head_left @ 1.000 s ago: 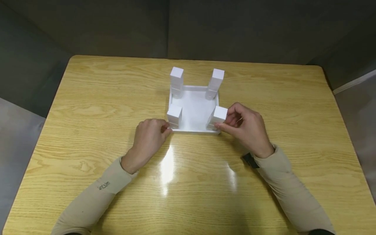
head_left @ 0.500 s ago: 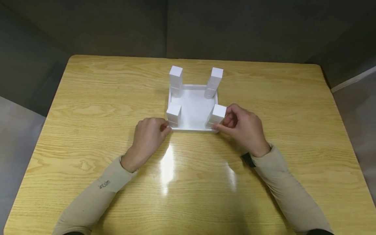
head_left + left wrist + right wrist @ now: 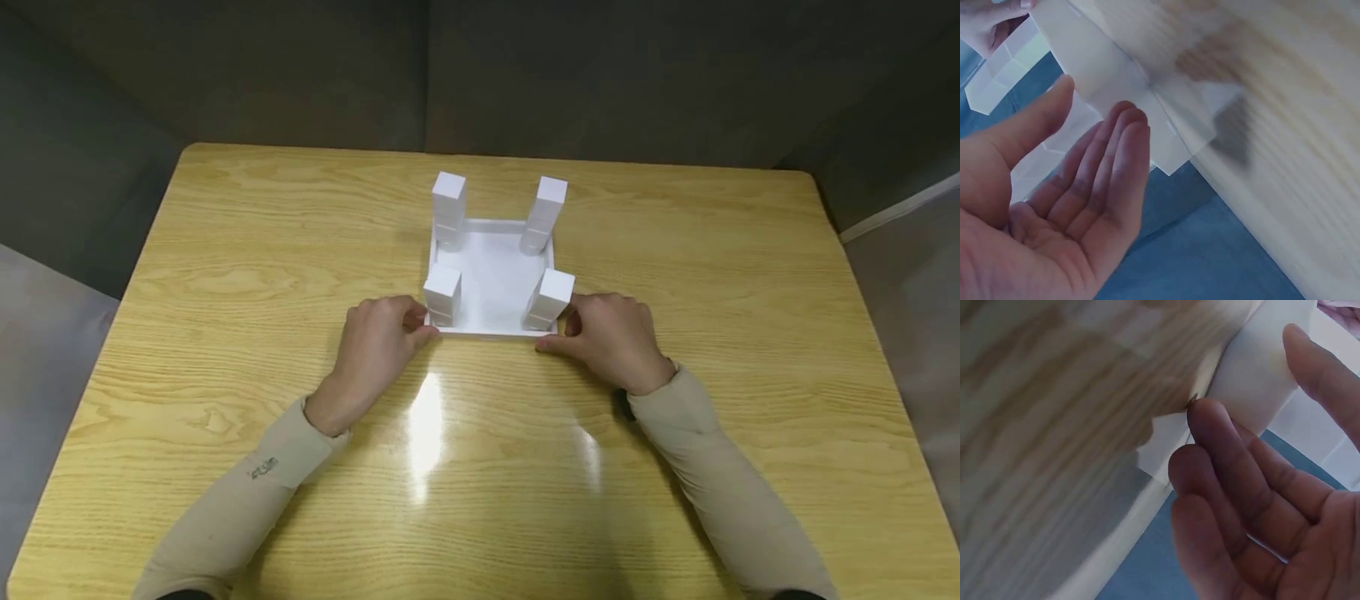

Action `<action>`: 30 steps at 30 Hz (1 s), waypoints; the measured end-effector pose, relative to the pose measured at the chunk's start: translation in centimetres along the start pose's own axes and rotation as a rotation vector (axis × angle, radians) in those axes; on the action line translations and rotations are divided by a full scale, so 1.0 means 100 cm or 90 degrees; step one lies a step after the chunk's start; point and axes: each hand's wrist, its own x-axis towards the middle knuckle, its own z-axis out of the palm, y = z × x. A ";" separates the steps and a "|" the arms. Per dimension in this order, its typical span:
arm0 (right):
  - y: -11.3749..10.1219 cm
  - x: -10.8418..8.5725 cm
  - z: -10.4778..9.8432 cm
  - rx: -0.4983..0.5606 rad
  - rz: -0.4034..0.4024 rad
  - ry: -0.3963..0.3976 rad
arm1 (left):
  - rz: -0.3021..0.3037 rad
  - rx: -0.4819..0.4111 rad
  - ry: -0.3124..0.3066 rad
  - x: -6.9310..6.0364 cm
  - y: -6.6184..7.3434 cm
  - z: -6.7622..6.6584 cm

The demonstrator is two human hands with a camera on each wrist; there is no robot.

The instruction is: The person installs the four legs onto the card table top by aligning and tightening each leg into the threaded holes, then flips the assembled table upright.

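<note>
In the head view a white, shallow square tray (image 3: 498,287) sits on the table, with a square white post standing at each corner. The left hand (image 3: 375,342) holds the tray's front left corner, beside the front left post (image 3: 442,293). At the opposite front corner is the right hand (image 3: 611,337), its thumb along the front edge and its fingers behind the front right post (image 3: 552,292), partly hidden. Both wrist views show thumb and bent fingers about a corner of the white wall (image 3: 1088,50). Two rear posts (image 3: 448,204) stand untouched.
The wooden table (image 3: 300,225) has rounded far corners, and dark grey partitions (image 3: 600,83) rise behind it and at its sides. Light glares off the tabletop in front of the tray.
The right hand has let go of the front right post and moved down to the tray's front right corner. The left hand stays at its corner. The tray looks almost unmoved.
</note>
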 end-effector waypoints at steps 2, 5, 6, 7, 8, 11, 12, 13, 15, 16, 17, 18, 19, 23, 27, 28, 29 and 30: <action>-0.001 0.002 0.000 -0.006 0.000 -0.014 | -0.026 -0.005 -0.022 0.003 -0.001 0.000; -0.002 0.005 0.002 -0.008 -0.005 -0.021 | -0.047 0.000 -0.061 0.009 -0.002 0.001; -0.002 0.005 0.003 -0.004 -0.008 -0.019 | -0.051 -0.001 -0.072 0.011 -0.002 0.002; -0.003 0.005 0.003 -0.001 -0.011 -0.015 | -0.051 0.000 -0.079 0.013 -0.002 0.003; -0.003 0.005 0.004 0.003 -0.013 -0.010 | -0.048 0.003 -0.083 0.014 -0.002 0.003; -0.004 0.003 0.005 0.021 -0.017 0.004 | -0.043 0.010 -0.067 0.015 -0.001 0.005; -0.004 0.002 0.004 0.029 -0.020 0.010 | -0.040 0.009 -0.056 0.014 0.000 0.005; -0.005 0.000 0.003 0.038 -0.022 0.018 | -0.036 0.010 -0.042 0.013 0.001 0.004; -0.007 -0.003 0.000 0.063 -0.023 0.041 | -0.027 0.001 -0.004 0.009 0.003 0.002; -0.008 -0.005 -0.002 0.075 -0.025 0.055 | -0.023 -0.008 0.018 0.007 0.005 0.000; -0.009 -0.007 -0.004 0.087 -0.031 0.072 | -0.018 -0.018 0.041 0.006 0.007 -0.002; -0.010 -0.008 -0.006 0.098 -0.037 0.091 | -0.011 -0.025 0.062 0.004 0.009 -0.003; -0.011 -0.009 -0.008 0.108 -0.044 0.111 | -0.003 -0.031 0.082 0.002 0.011 -0.005; -0.015 -0.013 -0.013 0.132 -0.068 0.188 | 0.036 -0.045 0.143 -0.005 0.016 -0.010; -0.018 -0.018 -0.017 0.176 -0.070 0.247 | 0.085 -0.058 0.197 -0.011 0.019 -0.012; -0.019 -0.019 -0.018 0.189 -0.071 0.259 | 0.099 -0.065 0.215 -0.012 0.019 -0.013; -0.020 -0.021 -0.019 0.204 -0.072 0.269 | 0.112 -0.073 0.233 -0.012 0.020 -0.013; -0.021 -0.022 -0.021 0.218 -0.074 0.279 | 0.124 -0.080 0.252 -0.013 0.020 -0.014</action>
